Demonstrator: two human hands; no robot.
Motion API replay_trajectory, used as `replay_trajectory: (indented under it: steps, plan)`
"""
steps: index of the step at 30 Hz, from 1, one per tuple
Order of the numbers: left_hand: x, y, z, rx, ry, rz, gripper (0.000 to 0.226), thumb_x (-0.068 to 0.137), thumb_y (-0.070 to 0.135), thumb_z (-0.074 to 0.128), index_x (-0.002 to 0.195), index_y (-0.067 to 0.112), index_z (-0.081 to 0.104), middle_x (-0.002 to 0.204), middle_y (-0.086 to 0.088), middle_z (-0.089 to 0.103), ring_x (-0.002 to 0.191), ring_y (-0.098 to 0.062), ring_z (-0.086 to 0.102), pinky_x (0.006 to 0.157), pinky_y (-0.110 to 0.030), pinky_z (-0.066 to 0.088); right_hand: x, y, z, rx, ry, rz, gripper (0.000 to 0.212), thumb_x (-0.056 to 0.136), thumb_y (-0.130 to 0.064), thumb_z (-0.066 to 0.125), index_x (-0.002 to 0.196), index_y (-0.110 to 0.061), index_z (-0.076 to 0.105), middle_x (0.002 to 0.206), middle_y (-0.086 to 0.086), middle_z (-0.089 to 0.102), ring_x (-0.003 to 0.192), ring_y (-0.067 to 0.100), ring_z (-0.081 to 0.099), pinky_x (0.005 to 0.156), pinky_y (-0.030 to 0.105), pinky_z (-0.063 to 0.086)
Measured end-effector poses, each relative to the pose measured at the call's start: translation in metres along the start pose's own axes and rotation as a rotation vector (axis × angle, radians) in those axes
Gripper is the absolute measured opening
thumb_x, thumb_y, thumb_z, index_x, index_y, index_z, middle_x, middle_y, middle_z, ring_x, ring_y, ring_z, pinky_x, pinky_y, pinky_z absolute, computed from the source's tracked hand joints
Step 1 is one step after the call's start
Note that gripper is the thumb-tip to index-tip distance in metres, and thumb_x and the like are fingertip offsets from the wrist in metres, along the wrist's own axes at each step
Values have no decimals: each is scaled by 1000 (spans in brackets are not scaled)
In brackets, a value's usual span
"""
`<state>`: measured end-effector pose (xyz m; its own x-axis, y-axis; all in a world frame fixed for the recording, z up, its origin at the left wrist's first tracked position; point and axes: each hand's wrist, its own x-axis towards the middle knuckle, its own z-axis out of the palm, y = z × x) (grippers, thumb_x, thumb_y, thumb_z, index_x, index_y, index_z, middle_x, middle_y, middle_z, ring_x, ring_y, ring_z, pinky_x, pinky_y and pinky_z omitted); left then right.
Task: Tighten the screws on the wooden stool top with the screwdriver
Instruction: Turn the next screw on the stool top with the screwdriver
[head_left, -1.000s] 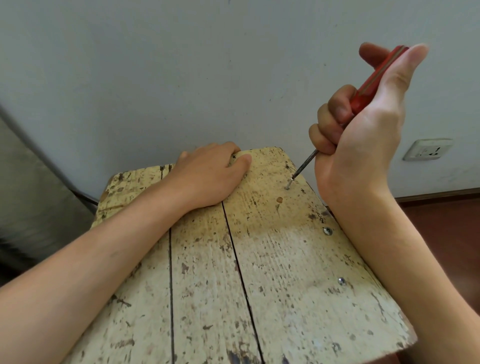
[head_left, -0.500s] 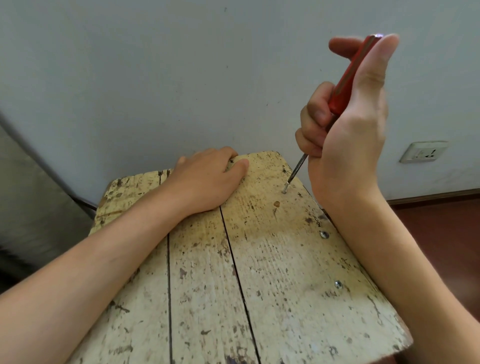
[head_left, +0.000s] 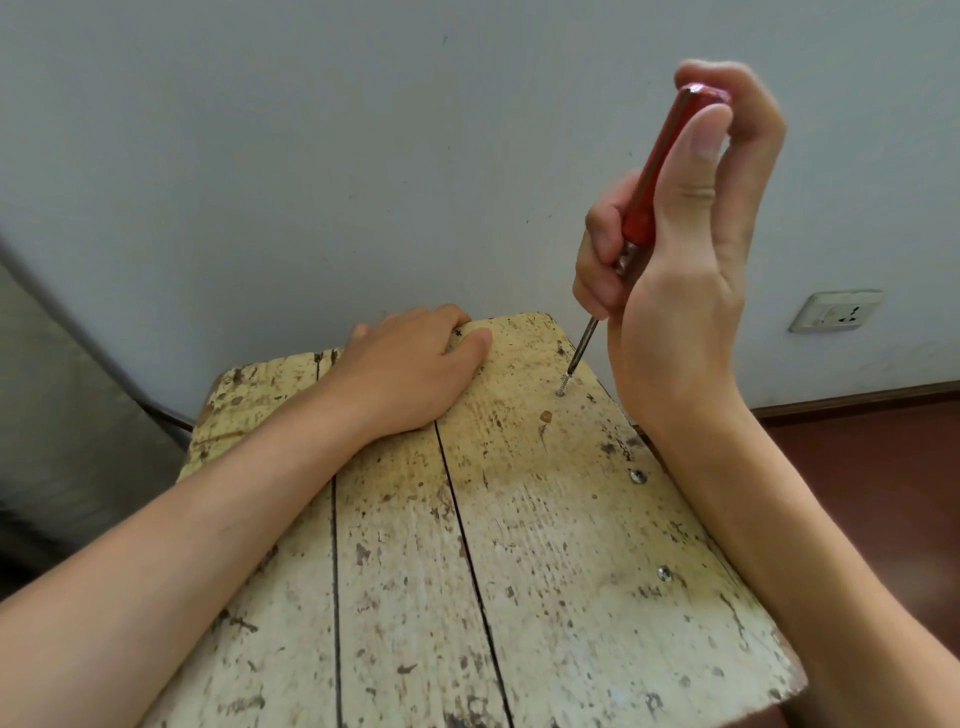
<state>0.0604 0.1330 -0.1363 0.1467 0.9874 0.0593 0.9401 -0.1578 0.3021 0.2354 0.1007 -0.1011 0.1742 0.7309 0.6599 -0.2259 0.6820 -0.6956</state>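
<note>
Looked like a plain room in a home. Had a bare pale wall (head_left: 311, 156), a socket (head_left: 836, 310) set low in it, brown skirting (head_left: 857, 397) and a dark red floor (head_left: 857, 467). Held a worn, paint-flaked stool (head_left: 545, 545) close to that wall.

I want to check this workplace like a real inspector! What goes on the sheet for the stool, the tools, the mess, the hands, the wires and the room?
Surface: wooden stool top, worn planks, chipped pale paint.
Job's things: red screwdriver, tip on a raised screw near the right edge; middle screw and near screw sit low.
Clutter: nothing seen.
Hands: left hand holds the far edge; right hand grips the screwdriver.
Cables: nothing seen.
Surroundings: pale wall, wall socket, reddish floor.
</note>
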Motion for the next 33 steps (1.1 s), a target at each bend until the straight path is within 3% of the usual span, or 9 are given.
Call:
replay_trajectory:
  steps: [4,10,13,18,19,21,23,26,33]
  plan:
    - [-1,1,-1,-7,3,6,48,102,61,26,127,32,55,120,8,62,115,-20,55,106,-50,36,3,-6,-5,-41,-15,-38,13,118,-21,34,124,-22,46,82,18,47,66,28,52,56,35,47]
    - [-3,2,-1,-11,-2,10,49,102,60,26,129,31,55,120,7,62,117,-21,54,107,-50,35,7,-11,-21,-132,-30,-95,6,114,-11,48,120,-12,46,84,14,53,80,17,63,73,32,54]
    - [-4,2,-2,-17,-1,9,48,102,60,26,128,31,55,120,8,62,117,-20,54,107,-49,34,8,-13,-29,-177,-28,-131,15,112,-11,55,122,-12,45,84,5,57,81,15,67,74,34,56]
    - [-4,2,-2,-14,-1,5,48,102,60,27,128,31,55,120,8,62,116,-20,55,106,-48,35,9,-16,-42,-336,-75,-187,28,108,-13,64,133,-16,53,91,-4,64,87,24,74,72,52,60]
    - [-3,2,-2,-12,0,3,48,102,60,27,129,31,55,120,8,62,117,-20,55,106,-48,35,10,-17,-45,-343,-95,-173,28,108,-12,64,135,-15,56,93,2,68,87,25,74,73,49,60]
    - [-4,2,-2,-11,-1,2,49,102,60,26,130,32,55,122,9,62,118,-19,54,106,-47,35,12,-20,-50,-338,-152,-142,35,107,-6,62,141,-14,57,104,16,73,90,21,76,75,32,59]
    - [-4,2,-1,-13,-6,5,50,102,60,26,132,32,54,124,10,61,119,-17,54,106,-46,34,14,-25,-55,-325,-218,-125,41,107,1,59,145,-13,55,116,17,73,99,14,76,79,18,56]
    - [-4,2,-2,-8,-10,9,50,102,60,26,132,32,54,123,10,61,120,-17,54,106,-46,34,15,-30,-61,-319,-272,-121,44,105,2,63,146,-14,54,120,13,73,94,11,78,81,17,56]
    - [-5,3,-3,-9,5,9,48,103,59,28,131,31,55,123,9,62,119,-18,54,107,-48,35,12,-30,-57,-350,-209,-149,39,101,-9,74,134,-24,62,103,0,69,81,10,77,77,22,58]
